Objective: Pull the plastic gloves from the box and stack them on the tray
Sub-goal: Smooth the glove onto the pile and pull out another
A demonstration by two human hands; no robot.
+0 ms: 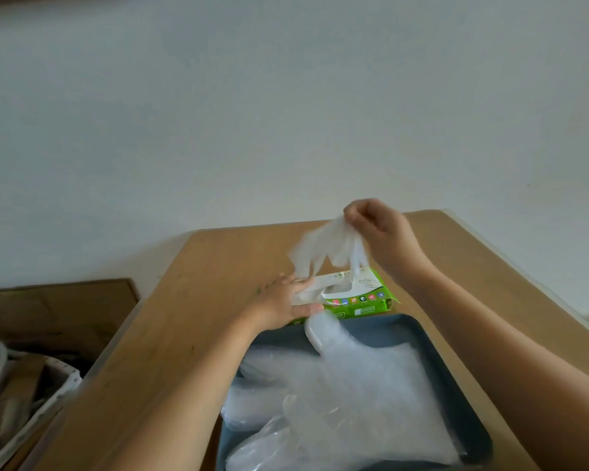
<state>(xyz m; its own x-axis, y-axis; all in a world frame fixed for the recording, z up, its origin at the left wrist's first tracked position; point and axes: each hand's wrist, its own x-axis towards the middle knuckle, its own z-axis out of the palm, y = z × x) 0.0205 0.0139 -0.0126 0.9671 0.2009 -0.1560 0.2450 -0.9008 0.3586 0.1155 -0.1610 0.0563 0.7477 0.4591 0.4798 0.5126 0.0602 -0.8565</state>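
Observation:
A green and white glove box (357,299) lies on the wooden table just beyond a dark blue-grey tray (453,375). My left hand (283,302) rests on the box's left end, fingers on top and thumb along its front side. My right hand (376,226) is raised above the box and pinches a clear plastic glove (327,248), which hangs blurred down toward the box opening. A pile of clear plastic gloves (340,399) lies spread across the tray.
The wooden table (191,321) stands against a pale wall. To the left, lower down, sit a dark wooden board (48,314) and a white basket (24,399) holding several items. The table's right edge runs diagonally past my right forearm.

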